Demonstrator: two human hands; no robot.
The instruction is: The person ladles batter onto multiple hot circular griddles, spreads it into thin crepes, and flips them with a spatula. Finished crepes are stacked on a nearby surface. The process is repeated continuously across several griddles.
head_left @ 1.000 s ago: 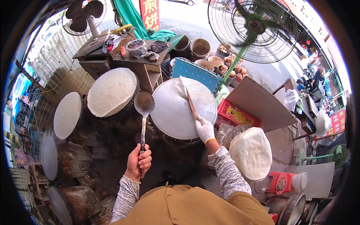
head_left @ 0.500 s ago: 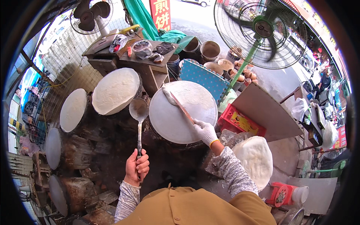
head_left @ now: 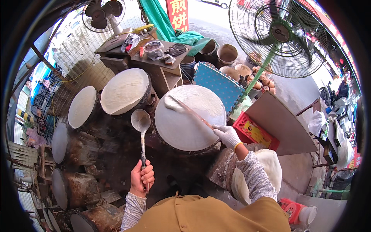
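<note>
My bare left hand (head_left: pixel 143 176) grips the handle of a metal ladle (head_left: pixel 140 121), held upright with its bowl left of the central griddle (head_left: pixel 183 131). My right hand (head_left: pixel 226 137), in a white glove, is closed on a long wooden spreader (head_left: pixel 197 118) whose batter-coated head lies on that griddle's upper left. A band of white batter (head_left: pixel 205 98) covers part of the plate. Two griddles to the left carry pale round sheets of batter (head_left: pixel 123 91) (head_left: pixel 81 107). A stack of white flatbreads (head_left: pixel 272 170) is partly hidden behind my right forearm.
More round griddles (head_left: pixel 60 143) line the lower left. A cluttered wooden table (head_left: pixel 174 62) stands behind, with a blue dotted panel (head_left: pixel 216 85), buckets (head_left: pixel 227 54) and a tall green fan (head_left: pixel 280 33). A red crate (head_left: pixel 255 135) and a board (head_left: pixel 280 121) are on the right; a person (head_left: pixel 343 89) is farther back.
The spreader has swept from the griddle's top toward its left, turning flatter, with my gloved hand moving rightward. My left hand and ladle have shifted slightly; the whole view has also shifted.
</note>
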